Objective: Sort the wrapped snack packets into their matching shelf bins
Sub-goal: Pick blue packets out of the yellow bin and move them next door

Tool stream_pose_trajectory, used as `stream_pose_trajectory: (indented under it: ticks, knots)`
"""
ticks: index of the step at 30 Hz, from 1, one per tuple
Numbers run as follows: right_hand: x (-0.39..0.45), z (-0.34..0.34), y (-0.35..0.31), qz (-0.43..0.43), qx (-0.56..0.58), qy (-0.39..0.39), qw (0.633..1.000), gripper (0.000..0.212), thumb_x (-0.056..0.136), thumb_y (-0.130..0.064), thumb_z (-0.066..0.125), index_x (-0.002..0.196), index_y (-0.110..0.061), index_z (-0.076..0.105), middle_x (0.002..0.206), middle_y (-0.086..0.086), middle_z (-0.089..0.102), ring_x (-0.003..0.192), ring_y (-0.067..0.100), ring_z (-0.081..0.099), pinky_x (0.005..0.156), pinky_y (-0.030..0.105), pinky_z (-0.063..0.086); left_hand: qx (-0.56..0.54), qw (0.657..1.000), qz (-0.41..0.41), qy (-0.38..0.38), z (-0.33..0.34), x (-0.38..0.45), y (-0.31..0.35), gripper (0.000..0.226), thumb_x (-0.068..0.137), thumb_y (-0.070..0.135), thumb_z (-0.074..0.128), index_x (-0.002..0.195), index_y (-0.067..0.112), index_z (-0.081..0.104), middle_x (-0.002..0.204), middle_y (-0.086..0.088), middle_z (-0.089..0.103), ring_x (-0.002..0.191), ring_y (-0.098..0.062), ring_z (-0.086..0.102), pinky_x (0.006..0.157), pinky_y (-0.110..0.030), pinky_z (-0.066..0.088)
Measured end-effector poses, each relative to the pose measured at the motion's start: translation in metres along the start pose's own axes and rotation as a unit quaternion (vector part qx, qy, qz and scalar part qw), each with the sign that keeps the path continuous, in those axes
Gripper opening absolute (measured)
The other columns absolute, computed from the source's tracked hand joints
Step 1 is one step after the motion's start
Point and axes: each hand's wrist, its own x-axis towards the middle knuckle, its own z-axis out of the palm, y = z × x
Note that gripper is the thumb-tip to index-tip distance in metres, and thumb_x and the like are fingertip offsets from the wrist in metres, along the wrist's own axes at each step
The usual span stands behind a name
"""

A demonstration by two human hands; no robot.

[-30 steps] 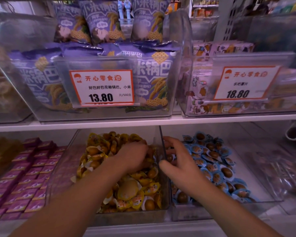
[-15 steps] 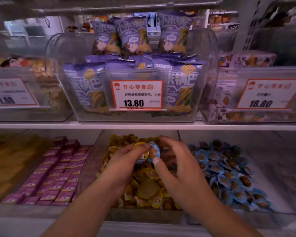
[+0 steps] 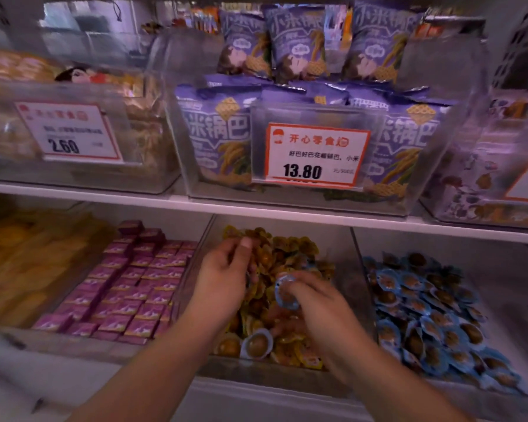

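nearest to the person, two bare forearms reach over the front edge of the lower shelf into the middle clear bin (image 3: 342, 254). the right hand (image 3: 314, 300) hangs above this bin, and its fingers are curled together around a blue-wrapped packet (image 3: 285, 292), which it holds a little over the pile. the left hand (image 3: 223, 275) is beside it, more to the back; its fingers are bent down into the yellow-wrapped packets (image 3: 290, 248), with the thumb up, but the picture is blurred and i cannot tell if it grips one. one more blue-rimmed packet (image 3: 256, 344) lies among the yellow ones at the front of the same bin.

just to the right, behind a clear wall, is the bin of blue packets (image 3: 424, 312), which lie in many overlapping rows. to the left of the middle bin is a bin with small purple packets (image 3: 125, 287) in neat rows, and further left a bin with yellow-orange bags (image 3: 28, 263).

above, past the white shelf board (image 3: 256, 210), stand bigger clear bins. the middle one holds purple snack bags (image 3: 220, 132) and carries a price card (image 3: 316, 155) that reads 13.80. the left one has a card (image 3: 69, 130) with 2.60.
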Motion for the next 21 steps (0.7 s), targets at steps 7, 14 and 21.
stream_pose_trajectory:
  ticks: [7, 14, 21]
  knots:
    - [0.007, -0.023, 0.010, -0.139, -0.346, -0.006, 0.928, 0.020, 0.096, -0.018, 0.054, 0.087, -0.033, 0.063, 0.077, 0.003, 0.067, 0.067, 0.016, 0.061, 0.057, 0.029, 0.047, 0.526, 0.796, 0.133, -0.270, -0.041, 0.002, -0.010, 0.055, 0.065, 0.087, 0.043, 0.088, 0.039, 0.061, 0.079, 0.014, 0.064, 0.076, -0.002, 0.059, 0.068, -0.030, 0.051]
    - [0.006, -0.025, 0.008, -0.096, -0.353, -0.018, 0.931, 0.016, 0.097, -0.025, 0.053, 0.087, -0.030, 0.064, 0.069, 0.008, 0.066, 0.053, 0.020, 0.061, 0.047, 0.034, 0.047, 0.444, 0.828, 0.132, -0.315, -0.044, -0.004, -0.014, 0.021, 0.084, 0.051, 0.067, 0.077, 0.031, 0.067, 0.073, 0.011, 0.064, 0.074, 0.002, 0.055, 0.060, -0.014, 0.032]
    - [-0.017, -0.014, -0.013, 0.124, 0.188, -0.106, 0.969, 0.037, 0.097, -0.038, 0.054, 0.116, -0.012, 0.071, 0.110, 0.018, 0.072, 0.095, 0.034, 0.068, 0.076, 0.043, 0.057, 0.203, 0.959, 0.188, -0.066, -0.001, -0.023, 0.004, 0.012, 0.095, 0.039, 0.055, 0.088, 0.031, 0.059, 0.084, 0.014, 0.064, 0.083, -0.003, 0.061, 0.070, -0.021, 0.046]
